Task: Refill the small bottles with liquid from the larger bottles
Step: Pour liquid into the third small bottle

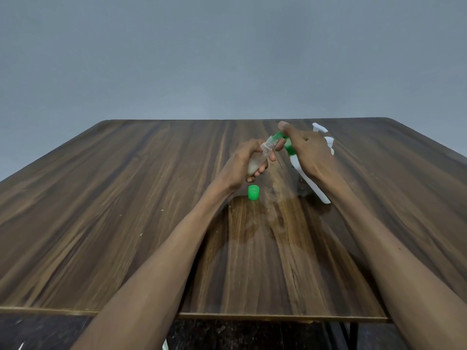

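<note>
Grey wall is filling the background, and in front of it one wooden bench (pixel 101 198) is carrying everything. Taking the green cap (pixel 253 192) as the landmark: it is standing loose on the bench, and all else is sitting beyond it.

One large white pump bottle (pixel 307 181) is leaning tilted to the right of the cap, its base resting on the bench and its green pump spout (pixel 279 135) pointing left. The right hand (pixel 307 152) is wrapping around its upper part, with the forefinger lying over the pump head. A second white pump top (pixel 326 137) is showing behind that hand, farther from the cap; its body is hidden.

One small clear bottle (pixel 259 160) is hanging just above and beyond the cap, gripped by the curled fingers of the left hand (pixel 249 160), its open neck tilting up to meet the spout. A pale liquid is filling its lower part.

The small bottle is probably light, thin-walled and squeezable, and slick if liquid is running down it, so holding it round the belly and keeping the neck free looks sound. The large one is likely heavier and stiffer, best steadied at the shoulder while the pump is being pressed.

Count: two large pump tops, one small bottle, one cap.
</note>
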